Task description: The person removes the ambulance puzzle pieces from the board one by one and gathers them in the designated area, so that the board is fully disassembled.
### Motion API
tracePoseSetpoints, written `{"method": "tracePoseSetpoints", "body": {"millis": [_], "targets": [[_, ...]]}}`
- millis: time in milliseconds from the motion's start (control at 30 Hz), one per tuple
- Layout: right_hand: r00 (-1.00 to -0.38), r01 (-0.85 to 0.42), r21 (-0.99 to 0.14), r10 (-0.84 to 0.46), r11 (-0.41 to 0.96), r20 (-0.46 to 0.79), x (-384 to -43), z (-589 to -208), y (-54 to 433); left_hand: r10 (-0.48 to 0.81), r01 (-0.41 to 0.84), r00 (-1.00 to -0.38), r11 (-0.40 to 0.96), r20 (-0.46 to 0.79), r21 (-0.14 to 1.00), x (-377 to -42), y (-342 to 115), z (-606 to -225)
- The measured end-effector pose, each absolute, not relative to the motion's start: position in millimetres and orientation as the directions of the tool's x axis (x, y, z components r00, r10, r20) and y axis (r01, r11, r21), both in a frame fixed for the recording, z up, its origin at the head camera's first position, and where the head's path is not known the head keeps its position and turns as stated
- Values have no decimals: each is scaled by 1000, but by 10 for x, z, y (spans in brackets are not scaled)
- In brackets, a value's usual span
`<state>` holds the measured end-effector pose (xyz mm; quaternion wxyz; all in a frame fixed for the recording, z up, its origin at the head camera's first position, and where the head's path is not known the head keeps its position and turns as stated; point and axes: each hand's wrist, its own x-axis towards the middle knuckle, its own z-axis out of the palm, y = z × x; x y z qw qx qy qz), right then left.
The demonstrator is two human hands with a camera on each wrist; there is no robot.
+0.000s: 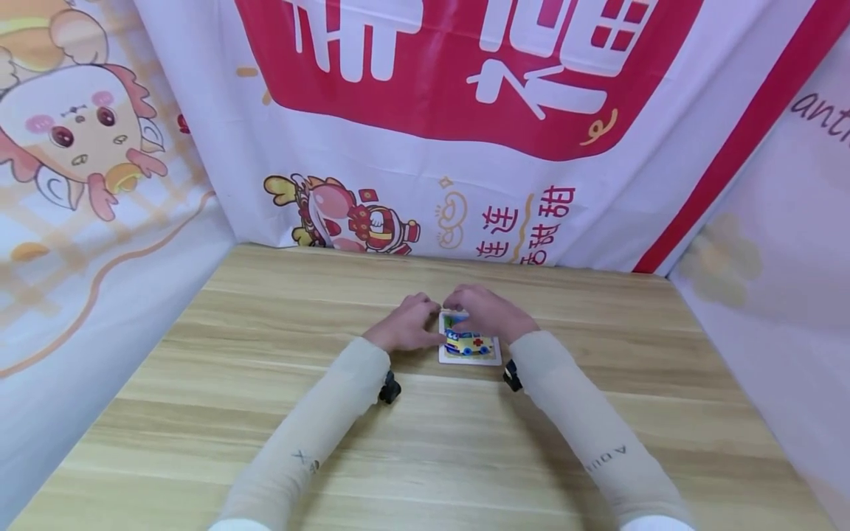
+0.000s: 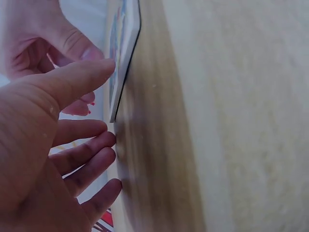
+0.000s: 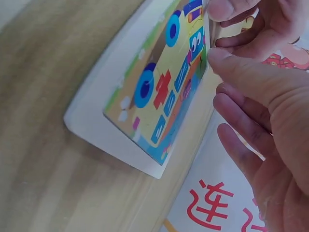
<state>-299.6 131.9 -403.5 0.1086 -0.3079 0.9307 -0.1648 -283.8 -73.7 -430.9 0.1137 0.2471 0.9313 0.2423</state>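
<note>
A small white-bordered board (image 1: pixel 468 361) with a picture of a yellow ambulance (image 3: pixel 161 92) lies on the wooden table in front of both hands. At its left side is my left hand (image 1: pixel 412 324), the thumb tip at the board's edge (image 2: pixel 126 58) and the other fingers loosely spread beyond the far corner. My right hand (image 1: pixel 488 313) reaches over the board's far right part. Its thumb (image 3: pixel 236 65) touches the picture's far edge in the right wrist view, while its other fingers stay loosely bent past it, with nothing seen between them.
The wooden table (image 1: pixel 265 413) extends around the board. Printed cloth walls stand at the back (image 1: pixel 412 162), left (image 1: pixel 106 243) and right (image 1: pixel 764 317). Small black devices sit under each wrist, the left one (image 1: pixel 389 387) and the right one (image 1: pixel 511 376).
</note>
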Motion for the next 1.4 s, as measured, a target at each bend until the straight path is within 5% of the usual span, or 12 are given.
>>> {"method": "tracePoseSetpoints", "body": {"millis": [633, 1400], "targets": [[-724, -593, -344, -669, 728, -170, -3135, -4035, 1299, 488, 394, -869, 787, -87, 475, -2903, -697, -4387], [-728, -564, -309, -638, 765, -250, -3169, -3973, 1227, 496, 392, -863, 772, -90, 501, -2907, -698, -4381]]}}
